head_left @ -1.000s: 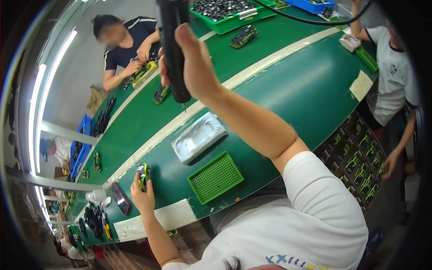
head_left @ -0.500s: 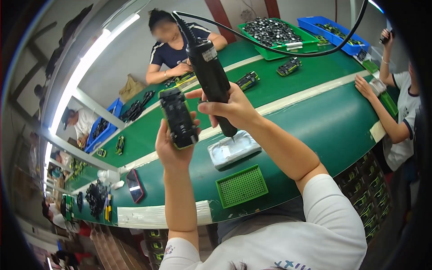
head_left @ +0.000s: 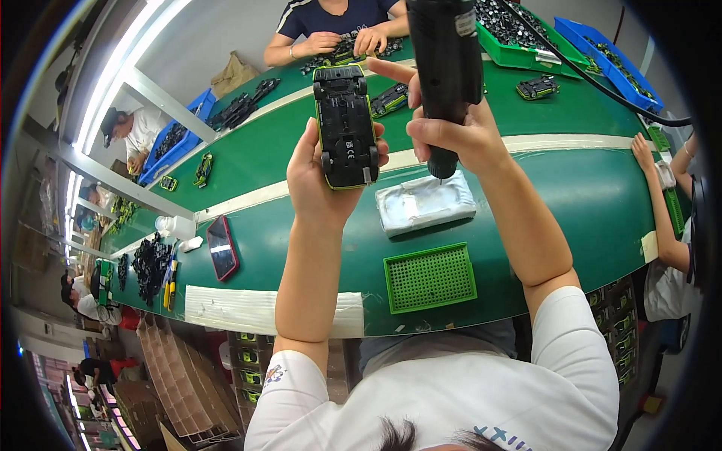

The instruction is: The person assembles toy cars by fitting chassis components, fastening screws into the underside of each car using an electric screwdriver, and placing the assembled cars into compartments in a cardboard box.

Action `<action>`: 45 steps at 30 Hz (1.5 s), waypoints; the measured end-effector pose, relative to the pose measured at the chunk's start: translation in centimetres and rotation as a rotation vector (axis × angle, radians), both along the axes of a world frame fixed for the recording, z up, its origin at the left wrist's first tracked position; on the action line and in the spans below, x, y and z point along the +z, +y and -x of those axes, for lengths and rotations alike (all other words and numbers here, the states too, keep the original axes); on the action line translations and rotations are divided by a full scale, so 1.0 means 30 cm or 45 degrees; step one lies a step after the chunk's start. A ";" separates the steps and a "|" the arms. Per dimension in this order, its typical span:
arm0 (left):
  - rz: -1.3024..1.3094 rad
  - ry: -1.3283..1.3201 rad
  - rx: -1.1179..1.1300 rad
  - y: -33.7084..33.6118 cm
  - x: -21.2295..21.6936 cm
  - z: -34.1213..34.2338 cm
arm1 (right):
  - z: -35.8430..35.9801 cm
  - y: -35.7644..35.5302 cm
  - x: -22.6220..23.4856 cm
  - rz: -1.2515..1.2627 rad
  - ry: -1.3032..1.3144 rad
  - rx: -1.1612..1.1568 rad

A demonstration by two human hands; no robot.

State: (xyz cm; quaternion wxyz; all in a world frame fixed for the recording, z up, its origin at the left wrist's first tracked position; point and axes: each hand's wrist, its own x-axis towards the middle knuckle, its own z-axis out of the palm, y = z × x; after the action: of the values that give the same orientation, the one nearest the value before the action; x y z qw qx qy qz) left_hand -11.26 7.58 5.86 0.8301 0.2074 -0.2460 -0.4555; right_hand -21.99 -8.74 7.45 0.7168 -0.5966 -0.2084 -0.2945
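The black toy car with lime-green trim (head_left: 345,126), flipped underside up, sat pinched in the left hand (head_left: 325,177), fingers curled round its edges, held up over the green conveyor table (head_left: 571,195) instead of down near the belt like a second earlier. The right hand (head_left: 457,134) was wrapped tight round the black corded electric screwdriver (head_left: 445,60), which had swung in just beside the car, tip pointing down, though I couldn't really tell whether the bit was touching anything. Below them lay a white plastic-wrapped tray (head_left: 425,203), a green perforated tray (head_left: 429,276) and a red phone (head_left: 221,246), so it looked like screwing the chassis was about to start.
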 end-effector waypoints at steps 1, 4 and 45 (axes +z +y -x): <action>-0.005 0.000 0.000 0.002 -0.004 -0.004 | -0.011 0.002 -0.006 -0.025 -0.011 0.015; 0.014 -0.005 -0.011 0.012 -0.005 0.004 | -0.016 0.014 -0.017 0.036 0.040 -0.028; 0.126 0.096 0.299 0.037 -0.007 -0.019 | -0.007 0.066 -0.030 -0.034 0.135 0.140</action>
State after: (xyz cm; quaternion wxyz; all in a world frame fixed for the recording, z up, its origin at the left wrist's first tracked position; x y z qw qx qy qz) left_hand -10.68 8.70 5.64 0.8955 0.1765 -0.2109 -0.3499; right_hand -21.78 -6.75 6.55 0.7499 -0.5894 -0.1987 -0.2252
